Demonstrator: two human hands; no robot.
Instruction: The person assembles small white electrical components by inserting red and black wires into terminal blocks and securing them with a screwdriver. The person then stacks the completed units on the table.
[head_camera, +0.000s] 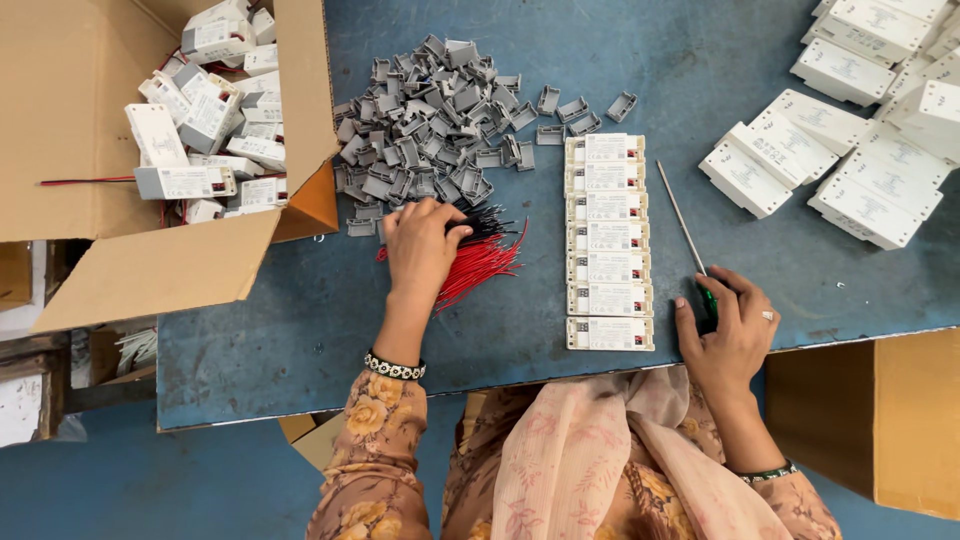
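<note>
- Seven white boxes lie in one straight column at the middle of the table, each touching the next.
- The left hand rests with fingers closed loosely on a bundle of red and black wires, too many to count.
- The right hand is clamped on the green handle of one screwdriver, its shaft pointing away.
- A heap of small grey caps lies just beyond the wires, uncountable.
- More white boxes pile at the far right; an open carton at the left edge holds others.
- Bare blue table shows between the column and the right pile; the near edge runs by the wrists.
</note>
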